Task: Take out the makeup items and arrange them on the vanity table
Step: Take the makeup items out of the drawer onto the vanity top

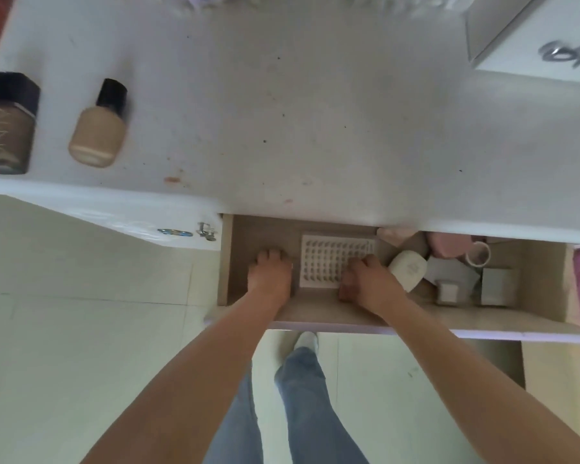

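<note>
Blue jeans (302, 396) sit nearest me, just this side of the open drawer (315, 316). Inside the drawer I see my left hand (270, 276) at its left end, palm down, fingers drawn together on the drawer floor; whether it has hold of anything I cannot tell. My right hand (365, 283) lies mid-drawer, fingers curled over the near right corner of a white lash tray (329, 259). Right of that in the drawer are a white compact (409, 267), small grey boxes (449, 291) and a pink case (447, 244). Beyond the drawer, on the white vanity top (298, 112), lie a beige foundation bottle (99, 128) and a darker bottle (9, 125), far left.
</note>
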`<state>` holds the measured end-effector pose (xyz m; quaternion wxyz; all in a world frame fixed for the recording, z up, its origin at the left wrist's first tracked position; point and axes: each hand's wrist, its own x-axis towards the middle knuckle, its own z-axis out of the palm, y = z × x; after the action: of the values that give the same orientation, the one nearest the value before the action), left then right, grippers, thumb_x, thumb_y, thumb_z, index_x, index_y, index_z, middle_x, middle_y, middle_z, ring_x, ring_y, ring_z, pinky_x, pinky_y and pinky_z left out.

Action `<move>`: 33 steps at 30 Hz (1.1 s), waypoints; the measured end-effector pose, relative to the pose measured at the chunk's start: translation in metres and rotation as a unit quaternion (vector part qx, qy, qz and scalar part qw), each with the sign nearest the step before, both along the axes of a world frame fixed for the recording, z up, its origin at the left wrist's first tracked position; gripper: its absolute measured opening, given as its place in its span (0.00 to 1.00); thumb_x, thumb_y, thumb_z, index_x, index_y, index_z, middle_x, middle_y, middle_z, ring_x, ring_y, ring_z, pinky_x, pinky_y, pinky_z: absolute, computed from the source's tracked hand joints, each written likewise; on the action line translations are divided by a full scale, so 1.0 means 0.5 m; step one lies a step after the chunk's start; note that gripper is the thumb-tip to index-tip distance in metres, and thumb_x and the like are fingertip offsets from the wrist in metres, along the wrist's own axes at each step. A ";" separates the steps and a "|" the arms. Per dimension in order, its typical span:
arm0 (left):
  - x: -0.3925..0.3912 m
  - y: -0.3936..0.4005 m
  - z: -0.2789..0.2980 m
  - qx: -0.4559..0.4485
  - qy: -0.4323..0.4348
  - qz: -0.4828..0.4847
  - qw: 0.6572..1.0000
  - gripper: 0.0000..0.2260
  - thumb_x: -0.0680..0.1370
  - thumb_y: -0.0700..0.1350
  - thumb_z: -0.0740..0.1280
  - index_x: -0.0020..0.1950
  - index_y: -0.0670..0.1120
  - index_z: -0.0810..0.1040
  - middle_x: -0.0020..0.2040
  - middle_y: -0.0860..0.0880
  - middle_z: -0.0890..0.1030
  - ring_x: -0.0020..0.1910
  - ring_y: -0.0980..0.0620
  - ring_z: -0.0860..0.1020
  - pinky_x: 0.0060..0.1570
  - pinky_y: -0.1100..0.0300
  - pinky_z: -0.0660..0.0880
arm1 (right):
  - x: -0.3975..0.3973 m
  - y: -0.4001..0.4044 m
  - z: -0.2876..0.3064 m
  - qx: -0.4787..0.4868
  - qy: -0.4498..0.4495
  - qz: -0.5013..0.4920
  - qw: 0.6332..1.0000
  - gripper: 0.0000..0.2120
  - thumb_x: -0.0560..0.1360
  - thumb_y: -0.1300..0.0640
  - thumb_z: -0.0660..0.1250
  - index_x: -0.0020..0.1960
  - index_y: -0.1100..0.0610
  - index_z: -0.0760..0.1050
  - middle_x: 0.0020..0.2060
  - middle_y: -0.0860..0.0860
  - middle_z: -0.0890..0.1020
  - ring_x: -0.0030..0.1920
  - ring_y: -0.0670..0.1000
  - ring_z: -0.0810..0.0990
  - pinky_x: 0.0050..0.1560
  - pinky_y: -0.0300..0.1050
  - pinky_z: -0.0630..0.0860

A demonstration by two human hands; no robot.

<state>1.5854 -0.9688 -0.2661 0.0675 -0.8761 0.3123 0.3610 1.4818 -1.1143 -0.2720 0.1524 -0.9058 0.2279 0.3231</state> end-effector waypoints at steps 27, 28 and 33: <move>0.328 0.148 0.244 -0.387 -0.049 0.289 0.875 0.10 0.73 0.35 0.67 0.53 0.41 0.79 0.50 0.46 0.80 0.46 0.52 0.76 0.47 0.72 0.68 | 0.320 0.093 0.217 0.252 -0.365 -0.239 0.864 0.16 0.74 0.62 0.64 0.61 0.54 0.74 0.48 0.47 0.75 0.46 0.45 0.74 0.50 0.32 0.72; 0.346 0.146 0.241 -0.366 -0.056 0.272 0.888 0.11 0.74 0.36 0.67 0.56 0.41 0.78 0.54 0.44 0.79 0.51 0.49 0.76 0.51 0.70 0.67 | 0.341 0.102 0.211 0.243 -0.361 -0.235 0.869 0.17 0.74 0.62 0.63 0.63 0.55 0.72 0.48 0.48 0.75 0.47 0.45 0.73 0.53 0.35 0.71; 0.408 0.150 0.228 -0.253 -0.172 0.123 0.944 0.13 0.77 0.41 0.61 0.61 0.46 0.75 0.60 0.46 0.76 0.59 0.50 0.73 0.51 0.68 0.58 | 0.418 0.144 0.184 0.192 -0.380 -0.224 0.876 0.21 0.74 0.64 0.62 0.66 0.57 0.67 0.50 0.53 0.76 0.46 0.48 0.72 0.54 0.39 0.70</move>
<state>1.7896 -0.8936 -0.1521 -0.1490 -0.9447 0.2665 0.1193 1.6907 -1.0423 -0.1799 0.4670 -0.8363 0.2827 -0.0518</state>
